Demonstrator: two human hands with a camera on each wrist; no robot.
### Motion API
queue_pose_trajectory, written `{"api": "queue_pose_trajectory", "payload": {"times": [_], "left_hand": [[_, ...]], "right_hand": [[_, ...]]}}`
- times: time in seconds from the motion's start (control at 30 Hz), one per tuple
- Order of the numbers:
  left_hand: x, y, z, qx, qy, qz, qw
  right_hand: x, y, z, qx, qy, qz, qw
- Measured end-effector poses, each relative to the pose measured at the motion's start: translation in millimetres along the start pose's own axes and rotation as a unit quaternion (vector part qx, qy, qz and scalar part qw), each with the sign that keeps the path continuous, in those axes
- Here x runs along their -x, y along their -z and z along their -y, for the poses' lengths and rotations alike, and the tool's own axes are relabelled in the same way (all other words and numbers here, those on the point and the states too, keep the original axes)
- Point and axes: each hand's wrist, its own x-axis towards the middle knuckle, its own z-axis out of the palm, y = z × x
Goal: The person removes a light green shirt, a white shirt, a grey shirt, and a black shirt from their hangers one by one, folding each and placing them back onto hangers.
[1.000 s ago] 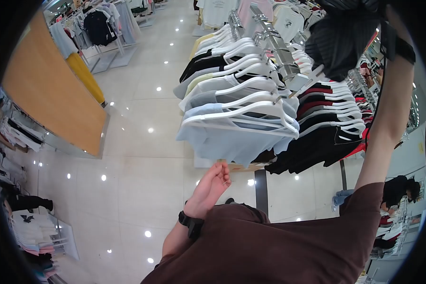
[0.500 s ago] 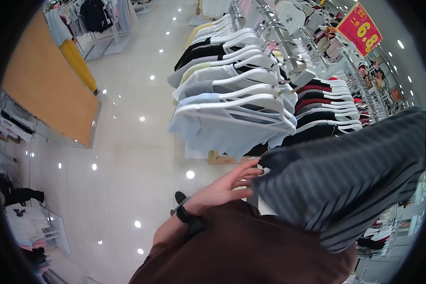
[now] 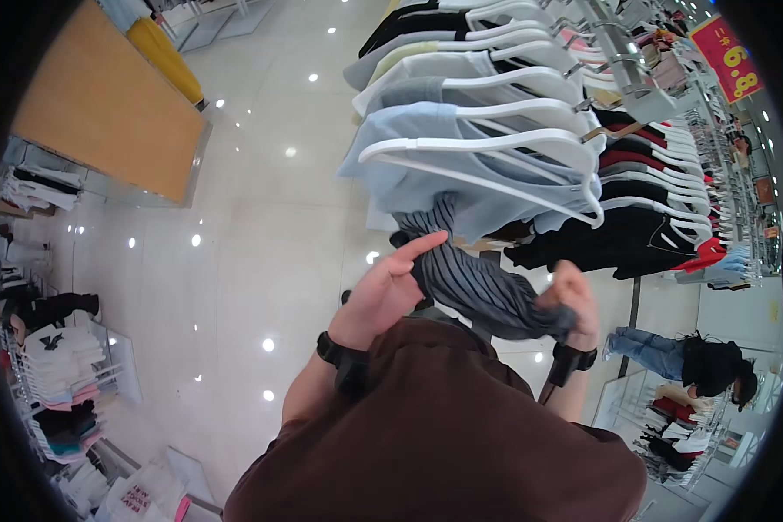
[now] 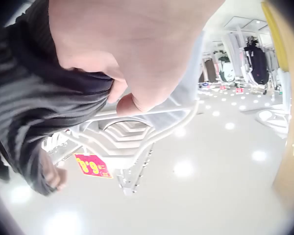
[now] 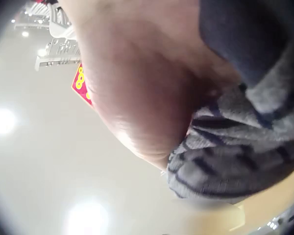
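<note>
A grey top with dark stripes point(image 3: 483, 287) stretches bunched between my two hands, below the front of the clothes rack. My left hand point(image 3: 381, 294) grips its left part; in the left wrist view the fingers curl over a dark band of the top point(image 4: 73, 93), thumb close by. At the other end my right hand point(image 3: 576, 300) grips the bunched cloth, and folds of the striped fabric point(image 5: 230, 161) show beside the palm in the right wrist view. Just above the top, a white hanger point(image 3: 487, 143) hangs in front of a pale blue shirt point(image 3: 409, 187).
Several shirts on white hangers line the metal rail point(image 3: 622, 52), with black and red ones on its right side point(image 3: 600, 244). A red price sign point(image 3: 729, 56) stands beyond. An orange-brown panel point(image 3: 104, 104) is at left, and another person point(image 3: 705, 365) stands at right.
The right hand, raised high with the striped top, has come down and in front of me with it. The left hand has moved from beside the rack to gripping the top.
</note>
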Motion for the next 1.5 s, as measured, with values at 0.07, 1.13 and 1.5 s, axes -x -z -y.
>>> {"api": "queue_pose_trajectory", "payload": {"times": [0.07,1.13,1.5], "left_hand": [[7,-13,-11,-0.123,0.025,-0.044,0.991],[7,33,13,-0.844,-0.048,-0.083,0.528],[19,53,-23,-0.727,-0.004,-0.266,0.632]], "right_hand": [[-9,-5,-32,0.169,-0.122,-0.048,0.977],[-36,-61,-60,-0.068,0.003,-0.233,0.970],[-46,-62,-48,-0.056,0.050,-0.243,0.967]]}}
